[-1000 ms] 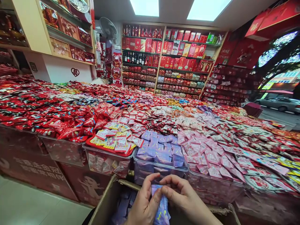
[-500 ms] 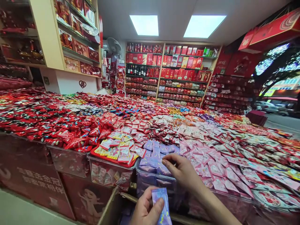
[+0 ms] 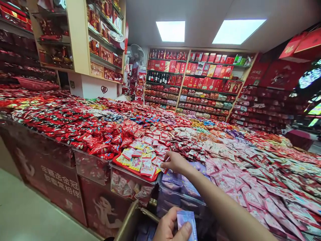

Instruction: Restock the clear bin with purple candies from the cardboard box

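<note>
My left hand (image 3: 173,227) is at the bottom centre, its thumb pressing a small purple candy packet (image 3: 188,222) against the fingers. Above it, my right hand (image 3: 175,162) reaches across the clear bin of purple packets (image 3: 170,180). Its fingertips are drawn together at the edge of the white, pink and yellow packets (image 3: 136,159) in the red-topped bin to the left. Whether anything is pinched there I cannot make out. Below the left hand, an open cardboard box (image 3: 129,221) has purple packets in it, partly hidden by that hand.
Pink packets (image 3: 240,182) are heaped to the right, and red packets (image 3: 105,140) to the left. A row of clear bins (image 3: 91,167) forms the counter's front edge. Shelves of boxes and bottles (image 3: 200,80) line the back wall. Pale floor (image 3: 22,204) lies at lower left.
My right hand has moved left and farther forward, from over the purple packets to the border of the yellow and pink ones. My left hand still holds its packet. The view has turned left.
</note>
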Tool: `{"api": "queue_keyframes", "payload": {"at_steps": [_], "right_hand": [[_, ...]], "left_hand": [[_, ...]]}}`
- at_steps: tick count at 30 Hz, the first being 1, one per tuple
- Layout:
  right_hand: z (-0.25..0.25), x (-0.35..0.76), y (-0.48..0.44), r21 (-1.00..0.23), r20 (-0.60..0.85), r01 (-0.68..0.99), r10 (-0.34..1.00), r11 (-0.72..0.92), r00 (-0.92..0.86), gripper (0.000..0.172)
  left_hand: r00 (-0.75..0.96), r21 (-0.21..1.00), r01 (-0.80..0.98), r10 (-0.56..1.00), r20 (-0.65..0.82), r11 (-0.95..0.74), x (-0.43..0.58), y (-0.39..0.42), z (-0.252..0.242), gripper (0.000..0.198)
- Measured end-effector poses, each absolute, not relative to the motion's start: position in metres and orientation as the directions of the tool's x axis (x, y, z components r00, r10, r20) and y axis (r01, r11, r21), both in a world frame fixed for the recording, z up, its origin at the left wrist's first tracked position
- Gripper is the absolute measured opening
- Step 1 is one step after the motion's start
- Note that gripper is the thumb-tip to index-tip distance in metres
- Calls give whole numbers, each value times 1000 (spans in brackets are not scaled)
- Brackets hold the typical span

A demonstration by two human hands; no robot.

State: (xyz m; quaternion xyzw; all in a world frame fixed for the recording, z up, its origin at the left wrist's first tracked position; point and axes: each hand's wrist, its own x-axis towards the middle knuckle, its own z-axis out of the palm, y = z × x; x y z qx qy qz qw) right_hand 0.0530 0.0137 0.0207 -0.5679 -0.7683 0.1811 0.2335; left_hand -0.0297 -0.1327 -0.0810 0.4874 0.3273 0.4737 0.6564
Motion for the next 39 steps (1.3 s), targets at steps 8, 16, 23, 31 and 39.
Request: {"api": "queue_keyframes", "payload": {"at_steps": [8,16,23,31,39], "right_hand": [[39,69,13,-734,156,644,977,214,-147,11],[29,30,20,-804,105,590,994,68,29,10],[27,21,16,-611,224,778,975,145,-6,19],[49,60,-29,-564,296,781,949,268,-112,27],[5,105,-127,-891,19,439,975,116,-220,27]], "left_hand": [[438,949,-316,889,131,16,-33,-133,-76,29],[429,949,-312,885,179,-41,-33,-133,-78,27],[435,956,-288,881,185,-58,-36,-131,-79,27],[357,957,-286,921,154,-49,-39,-132,-70,30],[404,938,-338,887,222,-80,-39,-132,-71,64]]}}
